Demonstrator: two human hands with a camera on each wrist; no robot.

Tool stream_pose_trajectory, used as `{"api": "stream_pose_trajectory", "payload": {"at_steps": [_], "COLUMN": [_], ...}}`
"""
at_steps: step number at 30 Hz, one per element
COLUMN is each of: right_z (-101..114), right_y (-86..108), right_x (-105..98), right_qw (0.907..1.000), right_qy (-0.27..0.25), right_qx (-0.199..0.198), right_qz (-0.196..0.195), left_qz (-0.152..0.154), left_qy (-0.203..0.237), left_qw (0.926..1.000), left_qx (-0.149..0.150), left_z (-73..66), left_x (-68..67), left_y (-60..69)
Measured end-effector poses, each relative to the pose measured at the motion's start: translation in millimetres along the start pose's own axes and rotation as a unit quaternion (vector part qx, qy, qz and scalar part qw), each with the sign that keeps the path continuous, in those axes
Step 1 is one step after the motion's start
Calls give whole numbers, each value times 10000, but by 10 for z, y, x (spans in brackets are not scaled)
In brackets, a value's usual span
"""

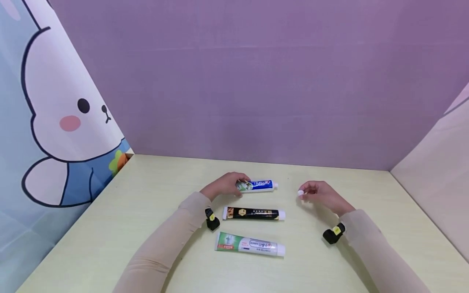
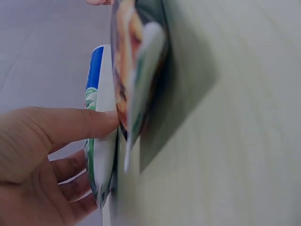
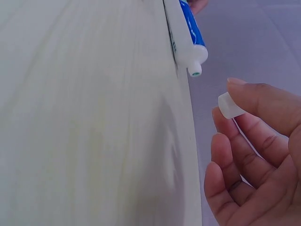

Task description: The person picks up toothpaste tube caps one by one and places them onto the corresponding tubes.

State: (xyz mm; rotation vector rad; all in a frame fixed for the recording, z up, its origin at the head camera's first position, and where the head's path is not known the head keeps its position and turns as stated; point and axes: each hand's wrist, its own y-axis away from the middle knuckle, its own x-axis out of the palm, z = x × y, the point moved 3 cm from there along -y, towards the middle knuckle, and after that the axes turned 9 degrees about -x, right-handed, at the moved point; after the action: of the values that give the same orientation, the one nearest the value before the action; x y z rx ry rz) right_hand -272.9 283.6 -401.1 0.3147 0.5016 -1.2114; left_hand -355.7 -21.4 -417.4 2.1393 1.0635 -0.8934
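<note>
My left hand [image 1: 229, 184] grips the crimped end of a blue, white and green toothpaste tube [image 1: 261, 185], which lies at the back of the row. In the right wrist view this tube's bare nozzle [image 3: 195, 70] shows, without a cap on it. To the right, my right hand [image 1: 324, 195] pinches a small white cap [image 3: 230, 106] between thumb and fingertips, apart from the tube. A black toothpaste tube [image 1: 253, 213] with a white cap lies just in front of the blue one. Its flat end looms close in the left wrist view.
Nearest the front lies a green and silver toothpaste tube [image 1: 250, 244], its white cap pointing right. All the tubes rest on a pale wooden table [image 1: 110, 244]. A purple partition [image 1: 256, 81] stands behind, with a rabbit-print cloth [image 1: 69, 101] at the left.
</note>
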Motion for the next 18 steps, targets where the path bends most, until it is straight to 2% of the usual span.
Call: {"api": "stream_pose_trajectory", "payload": {"at_steps": [6,13,18], "right_z": [41,6,38], "right_y": [64,109,143], "right_x": [15,19,22], "right_qw": [9998,9997,9998], "right_qy": [159,195,81], "right_qx": [-77,-109,-150], "right_qz": [31,-15,-136], "left_qz": [117,45,19], "left_qy": [1,-446,-419], "left_qw": [9999,9990,9991], "left_qx": [-17,94,49], "left_z": [3,4,7], "left_x": [11,30,18], "left_y": [33,38,54]}}
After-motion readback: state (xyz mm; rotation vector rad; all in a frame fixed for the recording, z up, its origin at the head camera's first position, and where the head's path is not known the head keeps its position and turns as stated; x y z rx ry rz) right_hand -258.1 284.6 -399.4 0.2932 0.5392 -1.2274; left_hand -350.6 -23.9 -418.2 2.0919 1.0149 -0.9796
